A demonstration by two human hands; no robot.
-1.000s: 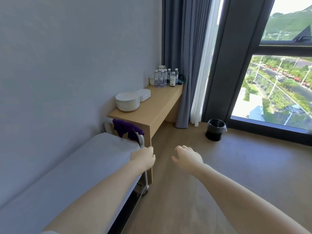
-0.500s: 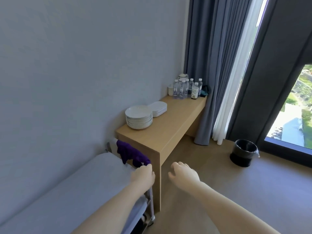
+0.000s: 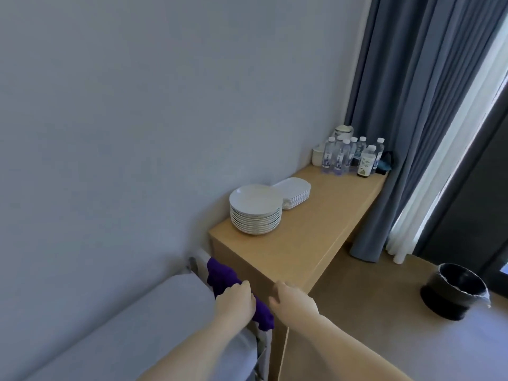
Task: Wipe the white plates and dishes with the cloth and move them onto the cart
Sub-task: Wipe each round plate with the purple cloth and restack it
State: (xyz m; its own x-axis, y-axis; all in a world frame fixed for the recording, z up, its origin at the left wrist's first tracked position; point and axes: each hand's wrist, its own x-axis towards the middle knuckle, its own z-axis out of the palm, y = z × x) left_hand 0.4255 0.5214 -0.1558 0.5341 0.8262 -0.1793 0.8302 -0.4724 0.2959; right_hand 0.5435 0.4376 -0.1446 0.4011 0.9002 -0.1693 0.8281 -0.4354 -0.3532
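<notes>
A stack of round white plates [image 3: 255,200] stands on the wooden table [image 3: 316,240] near the wall. Just behind it is a lower stack of rounded rectangular white dishes [image 3: 293,188]. A purple cloth [image 3: 220,274] hangs over the handle of the grey-topped cart [image 3: 132,331], which stands against the table's near end. My left hand [image 3: 235,302] is on the cloth with its fingers curled over it. My right hand [image 3: 294,301] hovers beside it at the table's near corner, loosely curled and holding nothing.
Several water bottles [image 3: 346,156] and a white kettle [image 3: 344,131] crowd the table's far end. Blue-grey curtains [image 3: 398,105] hang to the right of it. A black waste bin [image 3: 456,291] sits on the floor at right. The wall runs along the left.
I have come closer to the table and cart and the view has swung left. My left hand has moved from the cart's corner onto the purple cloth. My right hand has followed alongside.
</notes>
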